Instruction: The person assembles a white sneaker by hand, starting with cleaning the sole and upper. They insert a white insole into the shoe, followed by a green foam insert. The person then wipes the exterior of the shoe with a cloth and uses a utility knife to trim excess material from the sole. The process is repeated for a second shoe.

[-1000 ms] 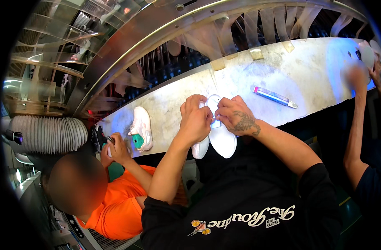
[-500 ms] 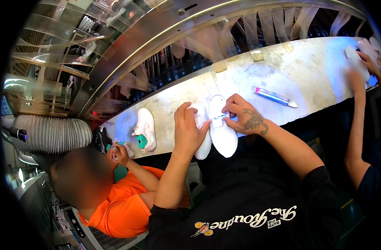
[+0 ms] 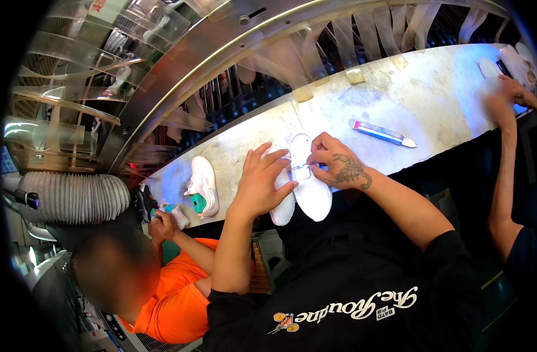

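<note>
Two white shoes lie side by side before me, toes toward me. My left hand (image 3: 258,180) is over the left shoe (image 3: 282,212), fingers spread, thumb near the gap between the two shoes. My right hand (image 3: 340,165), tattooed on its back, pinches thumb and forefinger together at the opening of the right shoe (image 3: 313,200). What lies between those fingertips is too small to make out. Bright light washes out detail inside the right shoe.
The pale worktable (image 3: 333,108) carries a blue-and-red pointed tool (image 3: 384,134) and a white shoe with green lining (image 3: 204,183). A co-worker in an orange shirt (image 3: 174,293) handles a shoe at left; another person's arm (image 3: 506,176) reaches in at right. Clear strips (image 3: 353,73) hang behind.
My left hand has shifted slightly left, its thumb drawing back from the right shoe and its fingers spreading. My right hand keeps its pinch. The co-worker's hands at left have moved lower.
</note>
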A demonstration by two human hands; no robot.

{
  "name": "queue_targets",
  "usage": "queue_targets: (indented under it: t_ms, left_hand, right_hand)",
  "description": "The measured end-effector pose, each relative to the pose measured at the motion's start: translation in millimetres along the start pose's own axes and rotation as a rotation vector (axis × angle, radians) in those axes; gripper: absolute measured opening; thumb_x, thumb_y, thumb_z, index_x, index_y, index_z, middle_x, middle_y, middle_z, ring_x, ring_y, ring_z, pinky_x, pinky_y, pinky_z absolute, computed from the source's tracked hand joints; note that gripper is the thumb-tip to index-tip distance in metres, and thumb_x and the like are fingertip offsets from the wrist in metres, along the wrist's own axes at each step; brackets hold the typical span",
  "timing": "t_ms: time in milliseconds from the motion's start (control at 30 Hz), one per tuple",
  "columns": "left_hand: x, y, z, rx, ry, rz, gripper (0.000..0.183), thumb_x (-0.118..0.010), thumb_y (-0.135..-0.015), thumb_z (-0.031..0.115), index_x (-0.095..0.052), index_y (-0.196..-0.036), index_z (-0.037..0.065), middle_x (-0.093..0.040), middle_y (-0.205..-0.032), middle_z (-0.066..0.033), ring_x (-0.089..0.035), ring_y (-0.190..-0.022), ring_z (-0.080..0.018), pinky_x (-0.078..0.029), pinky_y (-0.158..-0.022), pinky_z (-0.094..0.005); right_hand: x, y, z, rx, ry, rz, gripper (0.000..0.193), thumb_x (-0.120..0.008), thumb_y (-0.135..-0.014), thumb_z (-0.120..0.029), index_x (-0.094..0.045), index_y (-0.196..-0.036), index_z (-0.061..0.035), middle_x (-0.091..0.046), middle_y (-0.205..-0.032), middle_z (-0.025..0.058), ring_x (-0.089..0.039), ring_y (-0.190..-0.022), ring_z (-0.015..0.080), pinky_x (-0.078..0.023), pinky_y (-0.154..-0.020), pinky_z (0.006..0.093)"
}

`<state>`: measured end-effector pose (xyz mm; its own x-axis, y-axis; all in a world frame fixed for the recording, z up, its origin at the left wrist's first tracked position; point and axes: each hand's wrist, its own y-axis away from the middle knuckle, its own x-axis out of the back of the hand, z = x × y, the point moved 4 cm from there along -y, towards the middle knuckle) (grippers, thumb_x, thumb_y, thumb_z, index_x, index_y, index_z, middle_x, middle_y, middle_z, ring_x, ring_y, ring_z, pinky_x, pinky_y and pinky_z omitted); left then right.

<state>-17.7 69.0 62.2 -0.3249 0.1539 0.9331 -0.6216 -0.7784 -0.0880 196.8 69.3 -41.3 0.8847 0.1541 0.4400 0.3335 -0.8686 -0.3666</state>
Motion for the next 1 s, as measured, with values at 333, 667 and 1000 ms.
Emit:
queue_targets:
  t_ms: [333, 667, 1000]
  left_hand:
    - [-25.5, -20.6, -10.2, 0.108, 0.017, -0.02, 0.015, -0.082, -0.094, 0.012, -0.08, -0.109, 0.012, -0.078, -0.095, -0.0087, -0.073, -0.098, -0.0317, -0.04, -0.125, -0.0591]
    - [-32.6, -21.5, -5.9, -0.062, 0.008, 0.137, 0.011, -0.085, -0.088, 0.01, -0.081, -0.098, 0.009, -0.074, -0.09, -0.0081, -0.069, -0.093, -0.0322, -0.05, -0.099, -0.049]
    - [-31.4, -24.5, 0.3, -0.105, -0.043, 0.093, 0.01, -0.084, -0.087, 0.01, -0.08, -0.096, 0.01, -0.069, -0.089, -0.0064, -0.066, -0.092, -0.031, -0.047, -0.099, -0.0484]
  right_hand:
    - [1.6, -1.8, -5.0, -0.039, 0.019, -0.015, 0.012, -0.081, -0.093, -0.015, -0.078, -0.1, -0.0054, -0.065, -0.115, 0.012, -0.069, -0.094, 0.0285, -0.057, -0.088, 0.0419]
    - [4.2, -6.0, -4.5, -0.05, -0.047, 0.0, 0.011, -0.08, -0.094, -0.016, -0.076, -0.097, -0.0058, -0.066, -0.111, 0.0126, -0.071, -0.086, 0.0297, -0.057, -0.085, 0.0447]
    - [-0.1, -3.4, -0.6, -0.027, -0.019, -0.007, 0.01, -0.079, -0.094, -0.018, -0.077, -0.098, -0.0088, -0.066, -0.114, 0.0099, -0.069, -0.094, 0.0291, -0.055, -0.088, 0.0437]
